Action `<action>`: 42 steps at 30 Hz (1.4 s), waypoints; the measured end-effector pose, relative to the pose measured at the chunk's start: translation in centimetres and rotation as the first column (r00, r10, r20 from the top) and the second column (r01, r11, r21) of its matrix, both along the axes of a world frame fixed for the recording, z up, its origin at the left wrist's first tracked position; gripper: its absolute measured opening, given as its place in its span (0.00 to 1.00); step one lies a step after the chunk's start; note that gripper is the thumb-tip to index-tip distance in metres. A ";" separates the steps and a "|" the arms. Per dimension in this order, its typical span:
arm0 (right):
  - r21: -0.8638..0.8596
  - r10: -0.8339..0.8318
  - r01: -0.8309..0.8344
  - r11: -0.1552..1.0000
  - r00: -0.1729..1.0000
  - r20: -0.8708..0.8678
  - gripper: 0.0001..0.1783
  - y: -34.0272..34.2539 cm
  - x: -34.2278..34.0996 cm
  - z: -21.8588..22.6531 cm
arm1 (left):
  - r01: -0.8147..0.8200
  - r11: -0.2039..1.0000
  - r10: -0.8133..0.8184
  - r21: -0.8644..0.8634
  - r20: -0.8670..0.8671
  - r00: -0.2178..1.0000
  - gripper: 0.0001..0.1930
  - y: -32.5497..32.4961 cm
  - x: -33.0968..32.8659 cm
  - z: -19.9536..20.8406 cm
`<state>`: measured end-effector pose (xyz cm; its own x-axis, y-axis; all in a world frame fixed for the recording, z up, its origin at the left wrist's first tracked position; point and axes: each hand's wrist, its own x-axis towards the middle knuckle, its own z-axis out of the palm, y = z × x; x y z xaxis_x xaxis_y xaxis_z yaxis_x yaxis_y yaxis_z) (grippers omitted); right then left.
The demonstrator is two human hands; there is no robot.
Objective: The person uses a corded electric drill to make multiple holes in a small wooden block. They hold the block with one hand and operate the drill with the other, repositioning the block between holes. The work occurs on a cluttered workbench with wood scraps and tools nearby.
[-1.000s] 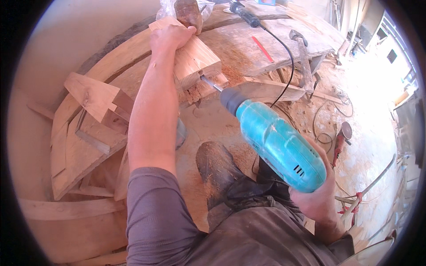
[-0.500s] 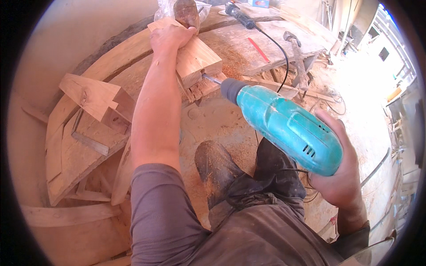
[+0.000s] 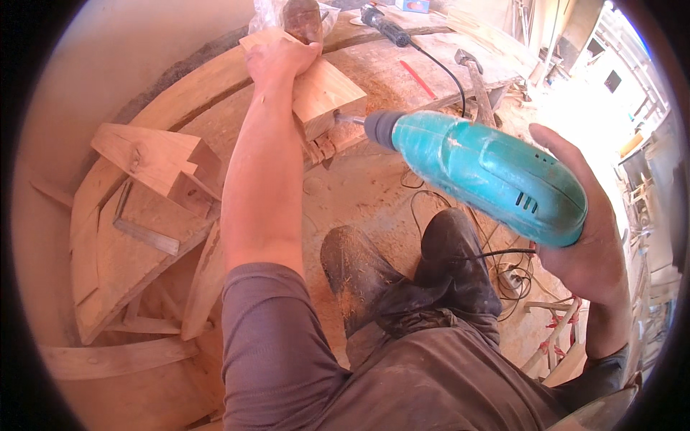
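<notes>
My left hand [image 3: 279, 57] presses down on a pale wooden block [image 3: 329, 90] on the workbench [image 3: 215, 118], its fingers closed round the far part. Beside those fingers is a dark brown rounded thing [image 3: 303, 21] whose kind I cannot tell. A teal power drill [image 3: 489, 176] lies in the grip of my right hand [image 3: 596, 237]; its trigger side is hidden. The drill's bit [image 3: 351, 118] meets a hole in the block's near end, the drill pointing left and slightly upward in view.
A notched wooden block [image 3: 147, 159] and a metal square [image 3: 147, 235] lie at left. Across the bench are a black corded power tool [image 3: 387, 27], a red strip [image 3: 418, 79] and a hammer [image 3: 473, 79]. Cables [image 3: 512, 280] loop over the dusty floor.
My right hand and the rear of the drill have moved up and to the right, so the drill lies more level. The block's near end has shifted slightly right, my left hand still on it.
</notes>
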<state>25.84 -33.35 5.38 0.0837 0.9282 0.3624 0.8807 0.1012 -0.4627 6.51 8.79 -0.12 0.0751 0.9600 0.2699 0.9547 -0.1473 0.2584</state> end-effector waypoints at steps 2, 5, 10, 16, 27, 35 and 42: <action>-0.002 0.017 -0.017 1.000 1.000 0.018 0.53 0.1 -0.2 0.7 | 0.026 0.999 -0.027 0.019 0.035 0.999 0.35 -0.2 0.0 0.0; 0.007 0.038 -0.038 0.999 0.997 0.065 0.54 0.0 0.0 1.3 | 0.033 0.999 -0.033 0.028 0.000 0.999 0.36 -0.4 0.3 0.2; -0.003 0.078 -0.079 0.997 0.984 0.160 0.56 0.4 -0.2 2.8 | 0.002 1.000 -0.002 0.007 0.012 1.000 0.37 -0.9 0.2 0.2; -0.027 0.061 -0.057 0.998 0.987 0.149 0.57 0.1 -0.7 3.1 | -0.014 1.000 0.014 0.007 0.039 0.999 0.39 -0.9 0.5 0.3; -0.038 0.027 -0.027 0.999 1.000 -0.008 0.49 -2.2 -3.0 -2.0 | -0.083 0.995 0.091 -0.054 0.163 0.982 0.42 -1.2 0.3 0.4; 0.036 -0.006 0.010 0.999 0.993 -0.115 0.46 -3.0 -3.0 -4.1 | -0.060 0.994 0.073 -0.091 0.150 0.986 0.42 -1.8 0.7 0.9; -0.010 0.000 -0.001 1.000 0.996 -0.094 0.51 -1.7 -3.3 0.0 | -0.076 0.994 0.085 -0.079 0.124 0.989 0.42 -1.4 0.2 0.8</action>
<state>22.53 -35.03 5.41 0.1163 0.9320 0.3432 0.8330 0.0967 -0.5447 6.73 7.39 0.63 -0.0333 0.9791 0.2005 0.9215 -0.0476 0.3854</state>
